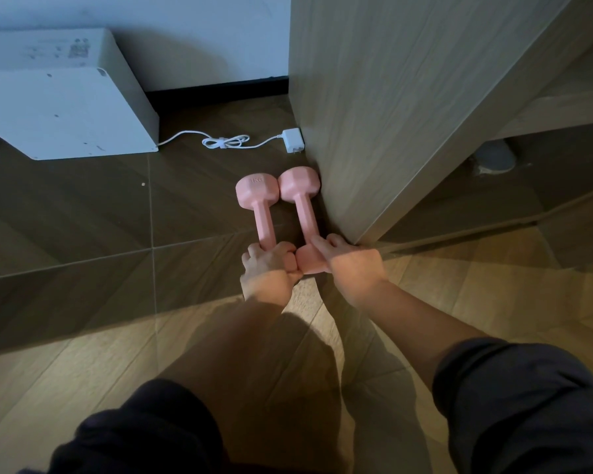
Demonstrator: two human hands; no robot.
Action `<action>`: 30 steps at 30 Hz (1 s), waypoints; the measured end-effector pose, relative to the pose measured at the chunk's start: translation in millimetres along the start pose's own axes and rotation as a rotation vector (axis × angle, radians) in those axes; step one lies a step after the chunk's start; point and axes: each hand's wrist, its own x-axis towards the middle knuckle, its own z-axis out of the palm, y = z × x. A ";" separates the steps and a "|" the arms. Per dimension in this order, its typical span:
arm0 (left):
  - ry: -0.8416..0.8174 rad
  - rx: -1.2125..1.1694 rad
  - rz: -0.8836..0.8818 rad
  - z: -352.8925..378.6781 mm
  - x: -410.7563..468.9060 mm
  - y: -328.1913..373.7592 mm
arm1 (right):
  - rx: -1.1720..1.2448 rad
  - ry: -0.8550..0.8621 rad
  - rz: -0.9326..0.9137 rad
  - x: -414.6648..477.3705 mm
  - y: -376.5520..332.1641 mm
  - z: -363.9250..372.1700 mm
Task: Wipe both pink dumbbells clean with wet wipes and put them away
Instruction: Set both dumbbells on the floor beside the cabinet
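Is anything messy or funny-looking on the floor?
Only little things: a white charger lies loose on the floor by the wooden panel, and the white box looks scuffed. The pink dumbbells lie side by side.

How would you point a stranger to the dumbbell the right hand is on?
Start at the tall wooden panel on the right. At its foot two pink dumbbells lie side by side. It is the dumbbell nearer the panel; its neighbour bears embossed lettering.
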 end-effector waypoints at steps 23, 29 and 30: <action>0.086 0.241 0.115 -45.6 -28.6 3.3 | 0.773 0.000 0.265 -76.1 8.8 -17.4; -0.296 0.364 0.247 -93.1 -62.3 26.1 | 1.475 -0.138 0.655 -96.0 28.1 -57.5; -0.350 0.362 0.274 -102.1 -73.8 32.5 | 1.577 -0.152 0.709 -100.6 28.7 -70.0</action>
